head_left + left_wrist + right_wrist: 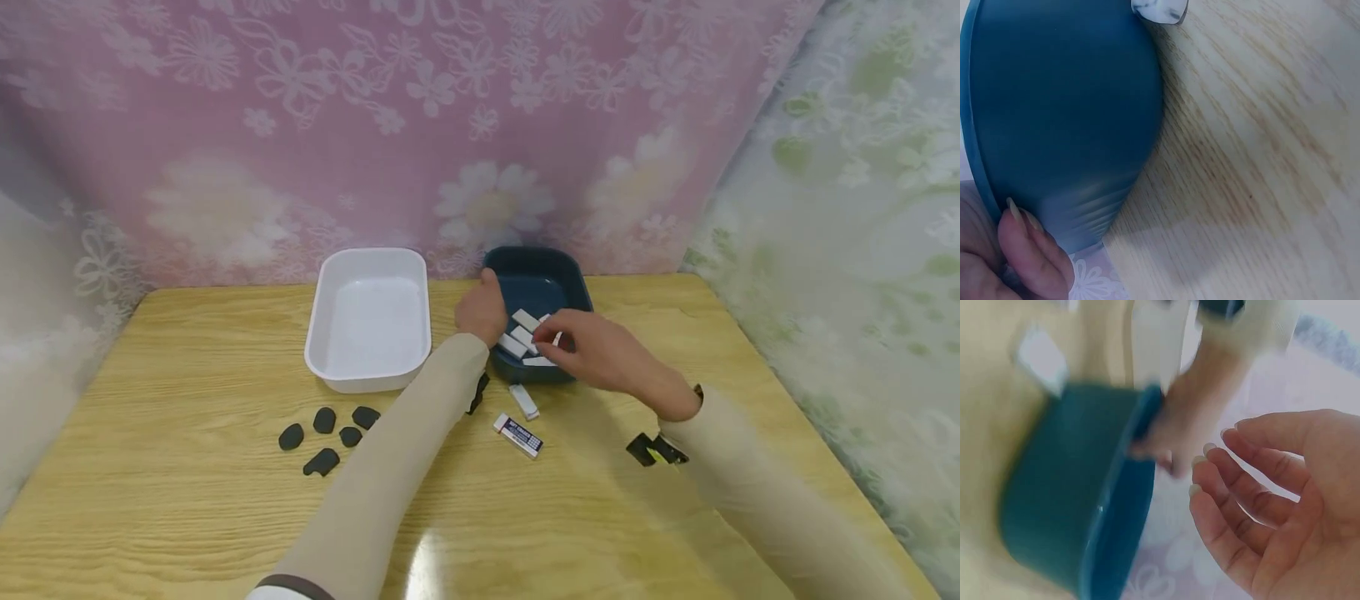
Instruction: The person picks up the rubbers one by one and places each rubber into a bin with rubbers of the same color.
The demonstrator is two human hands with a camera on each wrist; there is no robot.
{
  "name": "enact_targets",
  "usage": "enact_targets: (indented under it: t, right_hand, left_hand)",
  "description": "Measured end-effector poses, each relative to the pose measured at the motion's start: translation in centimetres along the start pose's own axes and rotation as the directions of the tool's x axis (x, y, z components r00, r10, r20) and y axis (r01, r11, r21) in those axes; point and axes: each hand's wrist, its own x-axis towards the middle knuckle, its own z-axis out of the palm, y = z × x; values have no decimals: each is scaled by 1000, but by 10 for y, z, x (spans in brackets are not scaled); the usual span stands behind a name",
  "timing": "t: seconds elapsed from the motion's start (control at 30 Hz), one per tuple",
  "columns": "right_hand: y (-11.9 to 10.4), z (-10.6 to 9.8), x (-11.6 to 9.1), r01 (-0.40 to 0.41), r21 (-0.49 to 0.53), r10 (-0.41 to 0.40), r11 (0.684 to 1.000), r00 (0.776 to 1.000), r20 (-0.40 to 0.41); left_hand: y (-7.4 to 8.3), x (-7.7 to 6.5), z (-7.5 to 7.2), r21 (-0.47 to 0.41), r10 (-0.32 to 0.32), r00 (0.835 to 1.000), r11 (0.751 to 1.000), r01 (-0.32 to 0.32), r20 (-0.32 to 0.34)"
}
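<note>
My left hand (482, 310) grips the left rim of a dark blue plastic bin (534, 292), fingertips (1035, 250) pressed to its outer wall in the left wrist view. Several white erasers (513, 346) lie inside the bin's near half. Over that half hovers my right hand (603, 350), partly hiding the erasers. Its fingers (1229, 550) are loosely bent with nothing between them and the thumb in the right wrist view. Just in front of the bin lie a white eraser (524, 401) and one in a printed navy-and-white sleeve (518, 436).
A white bin (368, 321) stands left of the blue one. Several flat black stones (321, 462) lie on the wooden table (187, 400) in front of it, next to my left sleeve (397, 467). Floral cloth (480, 125) hangs behind and on both sides.
</note>
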Motion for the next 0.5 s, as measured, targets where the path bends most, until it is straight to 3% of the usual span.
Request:
enact_targets:
  t: [0.13,0.23,0.37,0.5]
  right_hand:
    - [-16,27,-24,24,20,-25,999,1000,16]
    - [-21,49,-35,-9,25,7,1000,997,77]
    - [-22,74,-40,-86,29,80,996,985,151]
    - [-25,89,-40,-90,25,85,996,983,165]
  left_hand:
    - [-4,3,-3,4,5,1000,1000,-5,-2]
    - [-7,4,-3,3,8,1000,1000,-8,5]
    - [-11,4,-5,1,3,1000,1000,-3,15]
    - [-13,3,-7,1,2,1000,1000,-3,20]
